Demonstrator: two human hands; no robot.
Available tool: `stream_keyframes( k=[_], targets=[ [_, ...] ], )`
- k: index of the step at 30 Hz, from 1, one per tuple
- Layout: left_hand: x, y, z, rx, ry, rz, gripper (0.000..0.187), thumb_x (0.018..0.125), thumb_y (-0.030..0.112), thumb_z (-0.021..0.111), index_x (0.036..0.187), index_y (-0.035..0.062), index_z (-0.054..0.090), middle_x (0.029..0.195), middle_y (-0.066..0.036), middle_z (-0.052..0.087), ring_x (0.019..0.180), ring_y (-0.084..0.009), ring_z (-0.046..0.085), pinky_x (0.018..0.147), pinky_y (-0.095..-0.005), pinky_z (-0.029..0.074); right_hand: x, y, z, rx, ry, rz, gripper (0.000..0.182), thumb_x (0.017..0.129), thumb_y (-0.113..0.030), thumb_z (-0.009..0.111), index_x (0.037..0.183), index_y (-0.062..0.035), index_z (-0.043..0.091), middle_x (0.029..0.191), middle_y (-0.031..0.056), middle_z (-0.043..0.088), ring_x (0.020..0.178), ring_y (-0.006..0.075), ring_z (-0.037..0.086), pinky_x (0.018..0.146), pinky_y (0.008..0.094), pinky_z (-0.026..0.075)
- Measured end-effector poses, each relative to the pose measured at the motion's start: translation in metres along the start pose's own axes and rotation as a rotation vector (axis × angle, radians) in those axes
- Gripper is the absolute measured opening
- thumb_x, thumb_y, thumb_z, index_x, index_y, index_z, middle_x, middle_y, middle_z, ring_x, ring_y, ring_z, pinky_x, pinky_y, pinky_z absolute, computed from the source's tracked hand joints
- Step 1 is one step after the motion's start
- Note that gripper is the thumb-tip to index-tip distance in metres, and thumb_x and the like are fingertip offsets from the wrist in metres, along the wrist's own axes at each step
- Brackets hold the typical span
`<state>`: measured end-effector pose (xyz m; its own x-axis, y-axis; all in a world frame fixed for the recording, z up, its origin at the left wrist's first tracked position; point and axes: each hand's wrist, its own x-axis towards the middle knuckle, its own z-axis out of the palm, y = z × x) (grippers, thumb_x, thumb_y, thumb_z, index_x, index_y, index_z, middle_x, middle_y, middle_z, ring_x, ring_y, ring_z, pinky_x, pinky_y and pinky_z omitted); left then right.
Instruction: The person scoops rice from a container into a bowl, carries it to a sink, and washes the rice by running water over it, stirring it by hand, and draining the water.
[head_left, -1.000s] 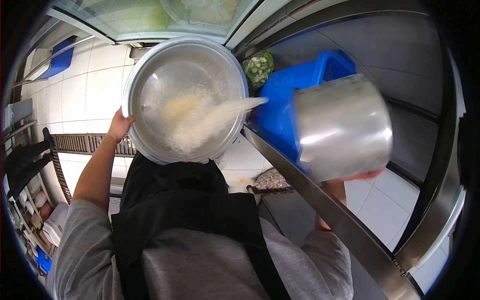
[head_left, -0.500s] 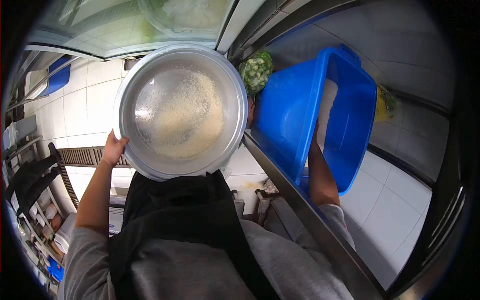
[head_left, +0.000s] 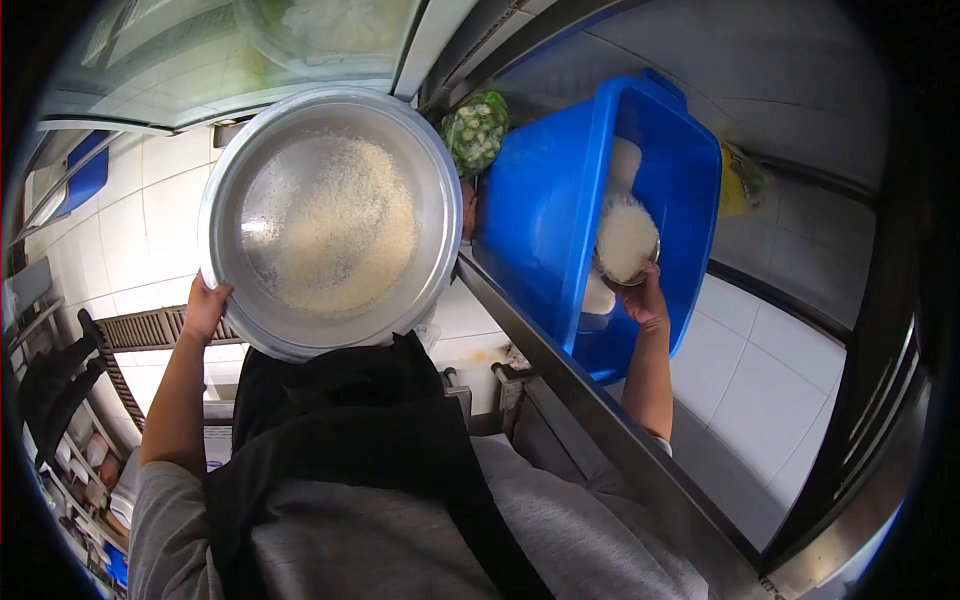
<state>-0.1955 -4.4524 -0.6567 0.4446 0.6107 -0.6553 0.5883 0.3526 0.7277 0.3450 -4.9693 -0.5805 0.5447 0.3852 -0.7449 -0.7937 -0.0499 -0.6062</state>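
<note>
A wide metal basin with a thin spread of white rice inside is held against my front. My left hand grips its lower left rim, thumb over the edge. To the right, a deep blue plastic tub holds more rice. My right hand reaches inside it, fingers closed around a small round bowl heaped with rice. Most of the bowl is hidden by the rice and my fingers.
A bag of green vegetables sits between basin and tub. A yellow bag lies behind the tub. A metal edge runs beneath the tub. A glass door stands beyond the basin; a floor grate lies at left.
My right hand has come up into sight inside the tub with a rice-heaped bowl. The view has shifted, so basin and tub appear further left. My left hand keeps its grip.
</note>
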Motion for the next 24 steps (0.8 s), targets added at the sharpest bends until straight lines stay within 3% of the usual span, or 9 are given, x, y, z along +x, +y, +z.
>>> stream_keyframes(
  k=[5,7,12,16,18,19,21,22,24],
  targets=[
    [-0.003,0.014,0.0,0.154,-0.013,-0.145,0.042,0.08,0.001,0.054,0.121,0.0029,0.048,0.098,-0.007,0.063,0.083,-0.0166,0.06,0.075,-0.0292,0.048,-0.031,-0.003,0.027,0.103,0.12,-0.285,0.066,0.083,-0.04,0.061,0.137,-0.012,0.033,0.132,0.0114,0.044,0.117,0.0339,0.047,0.096,0.0517,0.045],
    [-0.003,0.008,0.002,0.05,0.018,0.03,0.041,0.08,0.003,0.055,0.12,0.0028,0.048,0.095,-0.006,0.063,0.077,-0.0154,0.059,0.068,-0.0287,0.047,-0.052,-0.011,0.059,0.129,0.117,-0.344,0.069,0.083,-0.041,0.063,0.138,-0.0136,0.032,0.135,0.0114,0.04,0.122,0.0338,0.042,0.099,0.0514,0.042],
    [-0.001,0.006,-0.002,0.093,0.0,-0.052,0.042,0.08,0.002,0.055,0.121,0.0014,0.047,0.099,-0.008,0.063,0.085,-0.0169,0.06,0.075,-0.0299,0.048,-0.099,-0.025,0.129,0.229,0.034,-0.588,0.073,0.082,-0.043,0.064,0.14,-0.0147,0.029,0.14,0.0115,0.034,0.13,0.0328,0.035,0.103,0.0524,0.038],
    [0.0,0.007,0.0,0.054,-0.02,0.001,0.043,0.079,0.0,0.053,0.122,0.0005,0.045,0.104,-0.01,0.062,0.09,-0.0187,0.06,0.08,-0.0318,0.048,-0.107,-0.022,0.181,0.03,0.057,-0.852,0.08,0.078,-0.034,0.07,0.141,-0.009,0.026,0.141,0.0129,0.033,0.129,0.0308,0.036,0.105,0.0483,0.036],
    [0.001,0.007,-0.001,0.092,-0.023,0.014,0.044,0.08,0.0,0.053,0.123,0.0003,0.045,0.104,-0.01,0.062,0.092,-0.0193,0.06,0.082,-0.0325,0.048,-0.109,-0.008,0.216,-0.462,0.049,-1.066,0.081,0.076,-0.035,0.072,0.138,-0.0047,0.029,0.14,0.0161,0.033,0.128,0.0306,0.037,0.105,0.0473,0.037],
    [0.0,0.009,-0.001,0.092,-0.018,0.014,0.044,0.08,0.0,0.053,0.123,0.0003,0.045,0.104,-0.01,0.062,0.092,-0.0193,0.06,0.082,-0.0325,0.048,-0.109,-0.003,0.233,-0.461,0.044,-1.065,0.081,0.076,-0.035,0.072,0.138,-0.0047,0.029,0.14,0.0161,0.033,0.128,0.0306,0.037,0.105,0.0473,0.037],
    [-0.002,0.012,0.0,0.074,-0.031,0.003,0.044,0.08,0.0,0.053,0.123,0.0002,0.045,0.105,-0.01,0.062,0.094,-0.0199,0.06,0.084,-0.033,0.048,-0.107,0.004,0.258,-0.89,-0.001,-1.634,0.081,0.076,-0.036,0.071,0.136,-0.0023,0.029,0.133,0.0189,0.039,0.123,0.0304,0.042,0.101,0.0457,0.04],
    [-0.002,0.011,0.0,0.073,-0.027,0.004,0.044,0.08,0.0,0.053,0.123,0.0002,0.045,0.105,-0.01,0.062,0.094,-0.0199,0.06,0.084,-0.033,0.048,-0.105,-0.002,0.255,-1.013,-0.159,-1.781,0.077,0.082,-0.035,0.067,0.137,-0.0071,0.022,0.134,0.0172,0.036,0.124,0.0286,0.041,0.105,0.0426,0.037],
    [-0.002,0.007,0.0,0.038,-0.024,0.026,0.045,0.08,0.0,0.053,0.124,0.0002,0.044,0.107,-0.01,0.062,0.094,-0.0202,0.06,0.084,-0.0329,0.048,-0.135,0.012,0.261,-0.054,0.036,-1.05,0.086,0.078,-0.041,0.069,0.138,-0.0069,0.018,0.134,0.0186,0.032,0.124,0.0292,0.04,0.106,0.0412,0.035]
  ],
)
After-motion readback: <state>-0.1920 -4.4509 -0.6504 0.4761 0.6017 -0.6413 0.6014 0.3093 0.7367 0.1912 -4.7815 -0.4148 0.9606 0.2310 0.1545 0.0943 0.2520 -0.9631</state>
